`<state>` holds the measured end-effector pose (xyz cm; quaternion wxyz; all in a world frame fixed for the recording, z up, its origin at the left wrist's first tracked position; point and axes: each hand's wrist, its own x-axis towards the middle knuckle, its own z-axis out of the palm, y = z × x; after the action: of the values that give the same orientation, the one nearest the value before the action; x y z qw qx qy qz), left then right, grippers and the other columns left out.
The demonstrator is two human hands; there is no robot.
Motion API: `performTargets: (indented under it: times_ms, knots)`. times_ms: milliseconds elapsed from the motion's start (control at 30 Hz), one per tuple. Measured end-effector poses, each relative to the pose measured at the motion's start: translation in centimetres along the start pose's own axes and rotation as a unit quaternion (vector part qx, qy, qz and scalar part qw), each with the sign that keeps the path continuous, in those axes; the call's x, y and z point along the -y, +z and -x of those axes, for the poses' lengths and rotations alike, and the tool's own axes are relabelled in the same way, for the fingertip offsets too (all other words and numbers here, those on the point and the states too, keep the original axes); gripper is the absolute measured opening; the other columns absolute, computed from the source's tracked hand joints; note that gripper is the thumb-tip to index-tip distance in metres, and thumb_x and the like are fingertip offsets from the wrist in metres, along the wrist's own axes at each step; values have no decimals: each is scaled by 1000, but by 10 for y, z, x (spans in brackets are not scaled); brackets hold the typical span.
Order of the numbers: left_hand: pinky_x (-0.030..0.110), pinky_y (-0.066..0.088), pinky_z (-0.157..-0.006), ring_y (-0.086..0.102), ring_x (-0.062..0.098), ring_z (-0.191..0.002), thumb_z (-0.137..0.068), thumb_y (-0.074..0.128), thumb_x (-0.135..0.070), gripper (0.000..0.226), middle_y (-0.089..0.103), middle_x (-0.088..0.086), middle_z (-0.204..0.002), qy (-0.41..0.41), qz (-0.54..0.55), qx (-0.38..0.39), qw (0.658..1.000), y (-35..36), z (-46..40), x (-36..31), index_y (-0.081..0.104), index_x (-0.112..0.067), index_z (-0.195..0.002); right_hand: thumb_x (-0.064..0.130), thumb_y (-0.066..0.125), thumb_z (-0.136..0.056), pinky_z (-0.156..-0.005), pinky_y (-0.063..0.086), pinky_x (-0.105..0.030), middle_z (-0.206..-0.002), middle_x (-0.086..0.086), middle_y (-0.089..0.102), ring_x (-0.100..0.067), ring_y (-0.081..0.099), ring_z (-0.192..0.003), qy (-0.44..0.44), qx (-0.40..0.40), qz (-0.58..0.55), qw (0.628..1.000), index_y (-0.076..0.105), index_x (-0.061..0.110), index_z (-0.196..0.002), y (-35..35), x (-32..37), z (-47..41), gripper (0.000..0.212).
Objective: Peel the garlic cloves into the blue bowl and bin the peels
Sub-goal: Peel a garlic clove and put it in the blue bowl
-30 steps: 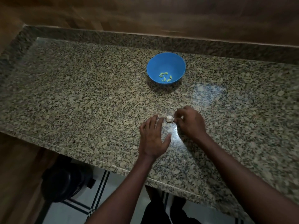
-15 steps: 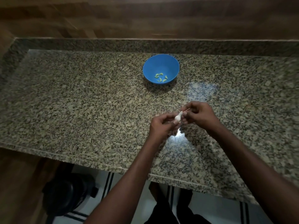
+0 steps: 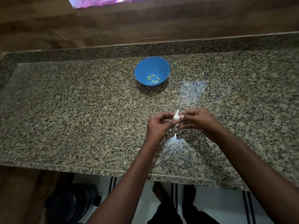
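Right now both hands pinch one white garlic clove (image 3: 176, 116) between them, left hand (image 3: 157, 126) and right hand (image 3: 196, 121) just above the table (image 3: 80, 110); the blue bowl (image 3: 152, 71) with peeled cloves (image 3: 152, 79) sits farther back

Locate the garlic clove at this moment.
In the head view, the garlic clove sits right of centre, pinched between the left hand and right hand above the counter, nearer than the bowl.

granite counter (image 3: 80, 102), wood wall (image 3: 145, 25), dark bin (image 3: 71, 206)
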<state>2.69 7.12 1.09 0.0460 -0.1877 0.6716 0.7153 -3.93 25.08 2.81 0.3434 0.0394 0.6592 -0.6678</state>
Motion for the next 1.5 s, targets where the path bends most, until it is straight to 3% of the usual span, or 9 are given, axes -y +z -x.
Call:
performTargets:
  times_ms: [333,500,667,800,967,1067,1300,1400,1500]
  knots:
    - [41,64,-82,75,23,-89,-81,84,-5,23,79,5,-95,30,-69,23,997,-3,2,-3,77,-11,-102,-3,69,-89,-74,65,-35,-97,-30,74,-32,74,-78,64,-24,13,998,68,-8,-96,7,7,-6,9]
    - [37,64,-80,75,17,-90,-82,85,-13,24,78,-1,-95,43,-92,7,995,3,0,2,77,-16,-104,-5,66,-89,-68,61,-37,-94,-33,72,-35,69,-78,43,-118,6,992,68,-4,-89,20,-8,-12,2]
    - [31,63,-75,75,13,-89,-86,82,-13,23,78,0,-98,24,-77,-17,997,5,-6,8,76,-15,-108,-4,68,-90,-70,64,-34,-100,-26,74,-38,75,-86,57,-125,-48,989,69,-12,-99,11,-14,-17,12]
    - [24,61,-71,73,6,-86,-90,77,-10,21,76,0,-100,8,-68,-67,995,3,-12,16,74,-13,-110,-5,66,-91,-76,65,-44,-106,-19,75,-36,75,-83,74,-147,-47,985,70,-7,-100,-2,-19,-18,9]
    - [31,59,-79,65,17,-97,-95,69,-10,24,66,-2,-113,111,-322,-126,932,4,-37,32,71,-17,-119,-10,60,-93,-56,62,-34,-94,-26,73,-29,71,-66,67,-142,10,988,67,-12,-104,-16,-26,-10,13]
    - [22,50,-78,57,17,-107,-97,64,-7,33,61,-1,-119,146,-427,-112,886,8,-44,40,68,-18,-128,-7,64,-92,-55,61,-34,-90,-33,71,-33,73,-65,73,-128,18,989,67,-15,-101,-21,-29,-9,12]
    - [33,53,-95,47,12,-113,-95,60,-8,49,57,2,-127,175,-466,-176,849,10,-5,64,51,-12,-143,-7,72,-89,-68,62,-55,-75,-32,69,-40,70,-64,74,-135,114,981,65,-11,-83,-33,-43,-12,9]
    - [40,52,-96,47,13,-113,-98,56,-19,44,55,-1,-127,176,-498,-145,836,9,10,79,52,-15,-141,-9,73,-86,-71,63,-55,-76,-29,72,-40,73,-65,83,-127,150,977,68,-10,-83,-35,-41,-14,6]
    - [46,39,-112,41,20,-133,-101,54,-36,50,47,3,-146,170,-537,-93,821,14,18,89,48,-17,-146,-11,75,-81,-71,63,-50,-78,-27,73,-39,75,-67,104,-124,190,968,70,-9,-81,-33,-34,-16,5]
